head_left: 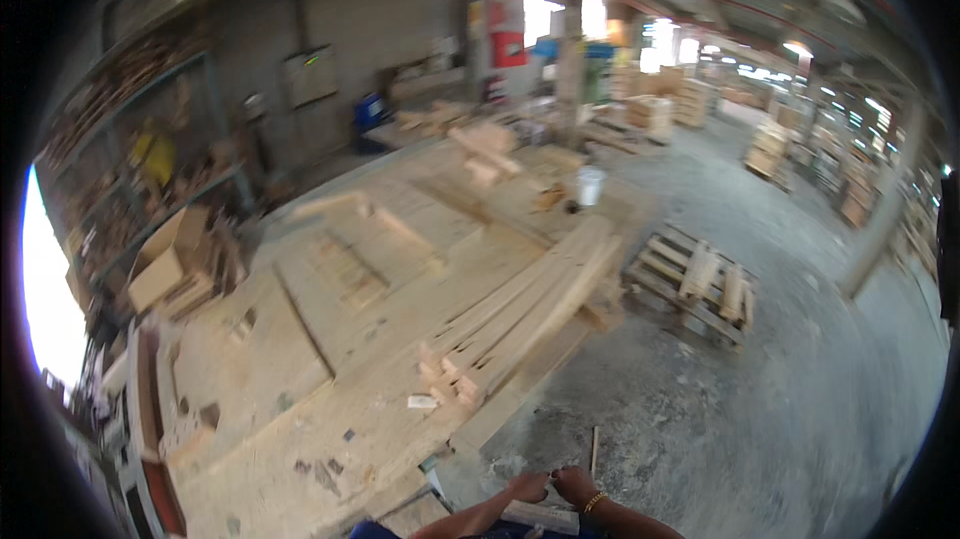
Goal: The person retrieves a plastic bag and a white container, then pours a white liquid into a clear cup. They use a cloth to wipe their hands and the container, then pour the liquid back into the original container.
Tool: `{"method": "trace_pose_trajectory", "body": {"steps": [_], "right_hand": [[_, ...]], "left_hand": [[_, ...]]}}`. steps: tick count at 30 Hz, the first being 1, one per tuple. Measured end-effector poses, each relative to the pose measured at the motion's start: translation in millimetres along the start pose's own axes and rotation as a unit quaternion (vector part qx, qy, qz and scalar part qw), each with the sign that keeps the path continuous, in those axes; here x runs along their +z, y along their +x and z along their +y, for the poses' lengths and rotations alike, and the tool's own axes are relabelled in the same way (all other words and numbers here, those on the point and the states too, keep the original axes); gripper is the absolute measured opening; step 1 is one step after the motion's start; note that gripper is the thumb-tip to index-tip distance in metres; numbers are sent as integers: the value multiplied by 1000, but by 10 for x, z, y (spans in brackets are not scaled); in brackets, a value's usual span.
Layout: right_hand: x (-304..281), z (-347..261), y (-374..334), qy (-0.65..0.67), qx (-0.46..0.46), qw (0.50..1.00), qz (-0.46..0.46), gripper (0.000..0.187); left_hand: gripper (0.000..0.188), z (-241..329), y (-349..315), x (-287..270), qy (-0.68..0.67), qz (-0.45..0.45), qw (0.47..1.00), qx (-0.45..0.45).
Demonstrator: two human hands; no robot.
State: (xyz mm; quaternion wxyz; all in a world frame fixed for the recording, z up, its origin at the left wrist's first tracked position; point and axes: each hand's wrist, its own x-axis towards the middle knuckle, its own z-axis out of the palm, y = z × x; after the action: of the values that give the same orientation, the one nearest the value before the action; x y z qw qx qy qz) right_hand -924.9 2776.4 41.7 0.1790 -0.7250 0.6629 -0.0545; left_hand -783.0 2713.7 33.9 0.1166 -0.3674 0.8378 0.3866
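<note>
Low in the picture, my left hand (529,486) and my right hand (575,486) are drawn close together in front of my body. Both look closed, with the fingertips nearly meeting. Whatever lies between them is too small and blurred to name. A yellow chain bracelet (596,502) circles my right wrist. Just below the hands, against my dark blue clothing, is a pale flat piece that looks like wood (541,516); I cannot tell what supports it. To the left stands a large wooden worktable (260,409), with a bundle of long timber strips (530,304) along its right edge.
A pallet (690,284) with loose wood pieces lies on the concrete floor (780,389) to the right. On the table are a white bucket (590,185) and stacked boards (487,147). A cardboard box (178,261) and a loaded shelf (150,109) stand at left.
</note>
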Motion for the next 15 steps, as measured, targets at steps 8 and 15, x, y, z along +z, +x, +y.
{"method": "trace_pose_trajectory", "body": {"steps": [8,15], "right_hand": [[-266,529,1216,24,-202,968,-145,16],[116,481,1019,-108,-439,854,-258,12]], "left_hand": [[15,302,469,-268,-19,293,938,-186],[16,822,168,744,-146,392,797,-435]]}}
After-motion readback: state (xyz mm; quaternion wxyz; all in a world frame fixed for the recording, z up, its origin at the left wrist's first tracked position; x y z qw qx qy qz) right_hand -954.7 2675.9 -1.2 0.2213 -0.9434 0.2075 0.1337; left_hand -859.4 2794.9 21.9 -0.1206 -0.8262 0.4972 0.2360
